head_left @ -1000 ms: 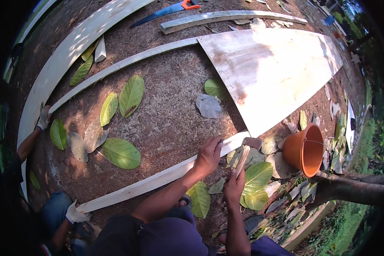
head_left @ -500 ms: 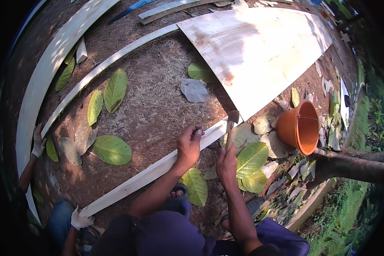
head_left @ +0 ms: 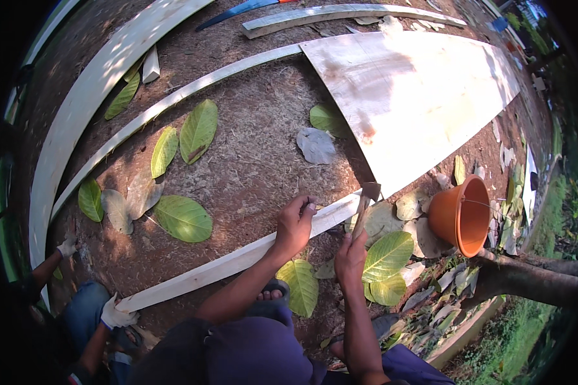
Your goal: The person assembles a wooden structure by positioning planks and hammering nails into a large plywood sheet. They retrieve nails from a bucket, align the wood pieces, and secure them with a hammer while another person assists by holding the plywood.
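While the right hand [head_left: 350, 258] grips the hammer [head_left: 362, 213] by its handle, just beside the nearest corner of the plywood panel [head_left: 424, 106], the left hand [head_left: 293, 228] is apart from it, left of that corner, fingertips drawn together by the wooden strip [head_left: 231, 262]; I cannot tell whether they pinch anything. Leftward from the panel, the strip reaches a co-worker's gloved hand [head_left: 117, 314].

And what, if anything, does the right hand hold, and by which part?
The right hand holds a dark-headed tool by its wooden handle, below the head.
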